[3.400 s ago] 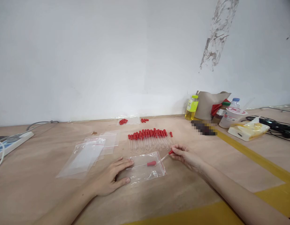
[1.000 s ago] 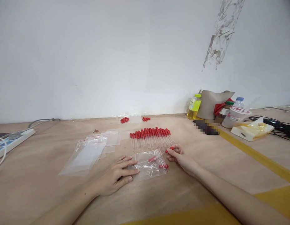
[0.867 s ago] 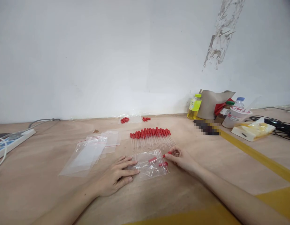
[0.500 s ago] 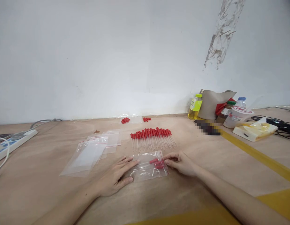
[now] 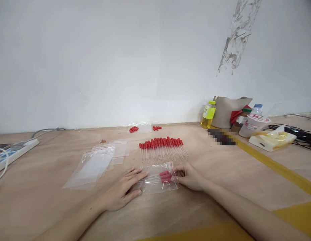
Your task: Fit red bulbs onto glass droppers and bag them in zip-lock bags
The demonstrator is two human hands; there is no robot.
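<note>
A clear zip-lock bag point(image 5: 151, 187) lies flat on the brown table in front of me, its red-lined end to the right. Inside it are a few glass droppers with red rubber bulbs point(image 5: 166, 176). My left hand point(image 5: 125, 189) rests flat with fingers spread, its index fingertip touching the bag's left edge. At the red-lined end, my right hand point(image 5: 187, 177) has thumb and fingers closed on the bag's edge, close to the bulbs; whether the fingertips are inside is unclear. Just beyond the bag, a row of similar droppers point(image 5: 162, 144) lies with bulbs pointing away.
Empty zip bags point(image 5: 95, 167) overlap on the left. Loose red bulbs point(image 5: 133, 129) lie near the wall. A power strip point(image 5: 17, 154) sits far left. At right stand a yellow bottle point(image 5: 208, 115), a grey bag point(image 5: 222, 112), a tub point(image 5: 253, 126) and a tissue pack point(image 5: 272, 138).
My right hand has moved slightly left onto the bag's end. The bulbs inside have shifted left and now lie side by side. My left hand has stayed in place.
</note>
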